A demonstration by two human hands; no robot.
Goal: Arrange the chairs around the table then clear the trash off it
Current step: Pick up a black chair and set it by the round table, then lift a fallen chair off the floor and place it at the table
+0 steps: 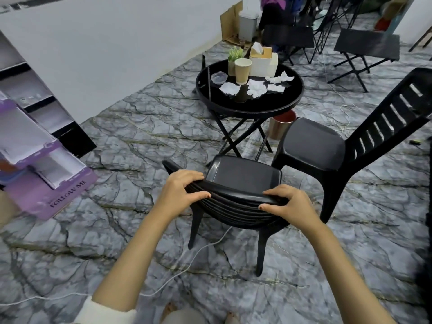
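Left hand [184, 188] and right hand [286, 205] both clasp the top rail of the near chair [243, 176], lower centre of frame, seat facing the round worktop [247, 102] at upper centre. Second chair [313, 146] stands just right of it, seat corners close. Risks, as judged: pushing forward could knock the near chair against the second chair or the worktop's crossed legs, jolting the paper cup [242, 70] and crumpled tissues [256, 87]. White cable [203, 247] runs under the rear legs; it may snag or be dragged.
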